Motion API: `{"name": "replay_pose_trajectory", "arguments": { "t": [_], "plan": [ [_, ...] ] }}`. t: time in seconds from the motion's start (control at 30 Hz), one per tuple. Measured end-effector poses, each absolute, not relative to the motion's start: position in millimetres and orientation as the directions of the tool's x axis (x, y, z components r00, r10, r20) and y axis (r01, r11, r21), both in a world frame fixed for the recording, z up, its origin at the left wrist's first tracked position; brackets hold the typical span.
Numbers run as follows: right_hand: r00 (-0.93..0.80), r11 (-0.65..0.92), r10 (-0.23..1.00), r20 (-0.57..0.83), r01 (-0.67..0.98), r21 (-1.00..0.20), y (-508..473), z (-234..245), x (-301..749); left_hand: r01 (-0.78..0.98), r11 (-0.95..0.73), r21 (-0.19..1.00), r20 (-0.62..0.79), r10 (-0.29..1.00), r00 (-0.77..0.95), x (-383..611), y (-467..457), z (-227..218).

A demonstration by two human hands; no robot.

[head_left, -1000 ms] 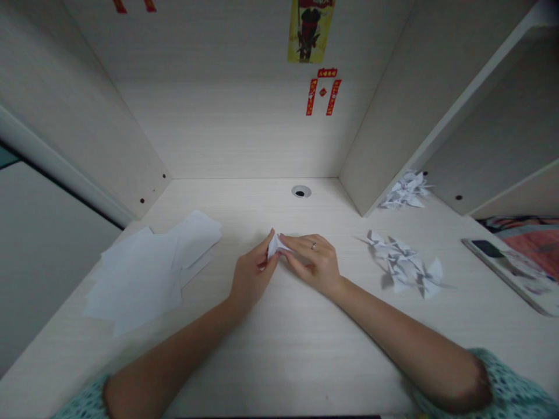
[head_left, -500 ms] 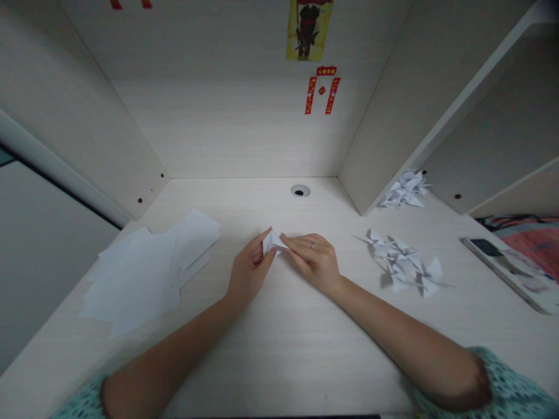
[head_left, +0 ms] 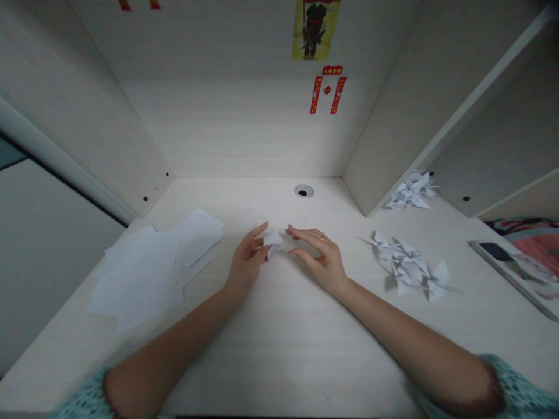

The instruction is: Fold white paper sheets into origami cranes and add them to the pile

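Note:
Between thumb and fingers, my left hand (head_left: 250,256) pinches a small folded piece of white paper (head_left: 273,238) just above the desk. My right hand (head_left: 321,255), with a ring on one finger, is just right of the paper and apart from it; its thumb and fingers are spread with nothing between them. A pile of loose white paper sheets (head_left: 144,273) lies left of my left hand. To the right of my right hand sits a group of folded paper cranes (head_left: 408,265) with pointed tips.
More folded white paper pieces (head_left: 413,191) are heaped by the upright divider (head_left: 393,139). A phone (head_left: 495,251) rests on a flat pale object (head_left: 528,279) at the right, near red cloth (head_left: 537,244). A round cable hole (head_left: 304,191) is at the desk's back.
My right hand has let go of the folded paper and opened, moving slightly right. My left hand keeps the paper, which is now turned differently. The view has shifted slightly.

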State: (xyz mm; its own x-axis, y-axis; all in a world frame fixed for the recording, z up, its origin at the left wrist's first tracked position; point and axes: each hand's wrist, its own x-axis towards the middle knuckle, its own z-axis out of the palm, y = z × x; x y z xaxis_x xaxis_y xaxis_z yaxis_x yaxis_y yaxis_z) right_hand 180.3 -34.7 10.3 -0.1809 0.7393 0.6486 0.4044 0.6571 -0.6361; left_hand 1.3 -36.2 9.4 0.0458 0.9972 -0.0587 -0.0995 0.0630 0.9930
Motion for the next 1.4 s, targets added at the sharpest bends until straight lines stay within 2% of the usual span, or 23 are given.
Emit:
{"name": "replay_pose_trajectory", "arguments": {
  "t": [0.07, 0.2, 0.37, 0.67, 0.9, 1.0, 1.23, 1.4],
  "plan": [
    [-0.154, 0.630, 0.766, 0.624, 0.371, -0.682, -33.2, 8.6, 177.8, -0.115, 0.057, 0.992, -0.051, 0.997, 0.054, 2.6, -37.4, 10.9],
    [-0.140, 0.568, 0.822, 0.553, 0.289, -0.771, -32.5, 7.1, 173.8, -0.012, -0.022, 1.000, 0.023, 0.996, 0.085, 4.7, -41.1, 14.3],
    [-0.121, 0.515, 0.856, 0.502, 0.262, -0.816, -33.9, 5.2, 172.6, 0.022, -0.078, 0.997, 0.076, 0.992, 0.103, 5.6, -42.1, 14.1],
    [-0.127, 0.559, 0.827, 0.548, 0.297, -0.774, -36.2, 5.8, 173.2, 0.097, -0.191, 0.977, 0.183, 0.979, 0.087, 2.4, -43.4, 12.7],
    [-0.143, 0.579, 0.813, 0.565, 0.304, -0.756, -37.7, 8.1, 173.6, -0.023, -0.061, 0.998, 0.063, 0.991, 0.121, 5.4, -41.6, 12.6],
    [-0.146, 0.575, 0.816, 0.559, 0.303, -0.760, -37.5, 7.2, 173.8, -0.029, -0.059, 0.998, 0.062, 0.991, 0.119, 5.5, -40.4, 11.4],
    [-0.113, 0.558, 0.825, 0.554, 0.317, -0.767, -37.6, 5.1, 174.5, 0.020, -0.098, 0.995, 0.094, 0.985, 0.144, 5.0, -41.8, 9.6],
    [-0.102, 0.559, 0.823, 0.558, 0.312, -0.768, -37.6, 4.5, 174.4, 0.149, -0.155, 0.977, 0.133, 0.980, 0.151, 4.5, -44.7, 9.9]
  ]
}}
